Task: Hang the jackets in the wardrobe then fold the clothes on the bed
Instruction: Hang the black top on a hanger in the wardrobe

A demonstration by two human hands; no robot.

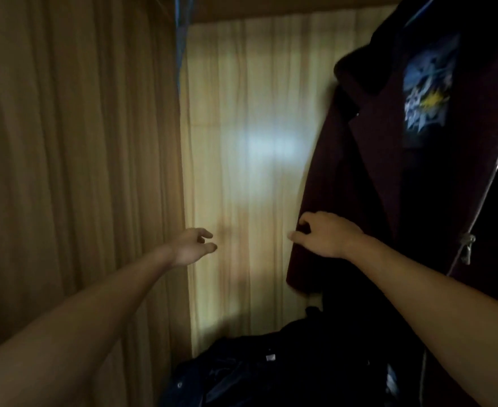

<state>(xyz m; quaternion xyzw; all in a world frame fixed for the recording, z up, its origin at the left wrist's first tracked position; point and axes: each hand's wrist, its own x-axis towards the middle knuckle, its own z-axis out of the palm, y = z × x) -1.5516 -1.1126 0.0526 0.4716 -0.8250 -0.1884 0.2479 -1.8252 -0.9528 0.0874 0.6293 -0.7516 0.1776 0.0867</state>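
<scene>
I am looking into a fabric wardrobe with a pale cloth back wall [250, 177]. A dark maroon jacket [368, 160] hangs at the right, over a black shirt with a blue and yellow print [426, 83]. My right hand [327, 236] is at the jacket's left edge, fingers curled against the fabric; whether it pinches the edge is unclear. My left hand [193, 245] is held out in mid-air before the back wall, fingers loosely curled, holding nothing.
The wardrobe's tan cloth side [74, 171] fills the left. A heap of dark clothes [259, 374] lies on the wardrobe floor. A silver zipper with a pull [469, 245] runs down a dark garment at the far right. Open space lies between side wall and jacket.
</scene>
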